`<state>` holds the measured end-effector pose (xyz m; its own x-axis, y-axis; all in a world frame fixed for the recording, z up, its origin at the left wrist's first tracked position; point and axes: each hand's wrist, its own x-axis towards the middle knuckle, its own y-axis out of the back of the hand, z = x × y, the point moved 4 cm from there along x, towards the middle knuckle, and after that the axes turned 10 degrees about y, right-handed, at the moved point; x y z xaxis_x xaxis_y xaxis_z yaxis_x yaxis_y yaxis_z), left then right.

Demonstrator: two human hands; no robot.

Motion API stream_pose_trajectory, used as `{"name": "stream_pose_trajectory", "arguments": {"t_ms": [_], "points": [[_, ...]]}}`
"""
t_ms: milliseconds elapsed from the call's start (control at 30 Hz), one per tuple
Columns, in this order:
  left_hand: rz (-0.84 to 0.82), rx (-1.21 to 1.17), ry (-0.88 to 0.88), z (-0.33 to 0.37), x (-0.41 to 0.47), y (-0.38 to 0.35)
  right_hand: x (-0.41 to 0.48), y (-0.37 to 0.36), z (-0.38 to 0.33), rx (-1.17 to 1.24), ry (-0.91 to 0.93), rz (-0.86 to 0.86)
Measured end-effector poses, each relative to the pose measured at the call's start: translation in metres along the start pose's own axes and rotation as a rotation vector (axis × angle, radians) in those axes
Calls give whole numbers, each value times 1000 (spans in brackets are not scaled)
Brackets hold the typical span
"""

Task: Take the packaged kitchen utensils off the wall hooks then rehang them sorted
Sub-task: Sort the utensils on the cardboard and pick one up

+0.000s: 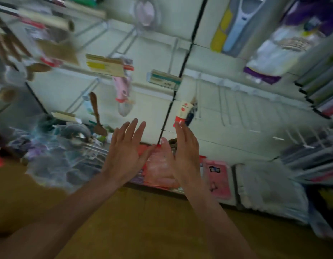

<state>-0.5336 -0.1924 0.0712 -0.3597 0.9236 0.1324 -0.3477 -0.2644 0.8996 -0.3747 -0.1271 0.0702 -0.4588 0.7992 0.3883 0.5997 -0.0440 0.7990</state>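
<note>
Head view: left hand [124, 152], right hand [186, 150] spread, empty; wooden spoon [96, 113], pink packaged utensil [121, 88] still hanging; removal looks unfinished, sorting ahead.

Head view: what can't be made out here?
All head view.
Shelf labels: motion blur, print unreadable.
Red-and-cream pack: blurred; unclear whether the right hand touches it.
Pink packet: partly hidden by the left hand and right hand.
Purple pack: cut off by the top edge.

Our left hand [124, 152] and right hand [186, 152] are up before the white wall [236, 113], fingers straight. The right fingertips [179, 128] lie just beside a hanging red-and-cream package [183, 110].
</note>
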Motion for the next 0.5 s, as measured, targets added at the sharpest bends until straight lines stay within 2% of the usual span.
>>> {"name": "stream_pose_trajectory", "arguments": {"t_ms": [300,367,500], "points": [[-43,-64,-116,70,47,-89,8,-1,104,-68,-83,59],[-81,-133,-57,73,55,-107,15,-7,117,-44,-86,97],[-240,-223,207,67,84,-152,35,-23,132,38,-143,152]]}}
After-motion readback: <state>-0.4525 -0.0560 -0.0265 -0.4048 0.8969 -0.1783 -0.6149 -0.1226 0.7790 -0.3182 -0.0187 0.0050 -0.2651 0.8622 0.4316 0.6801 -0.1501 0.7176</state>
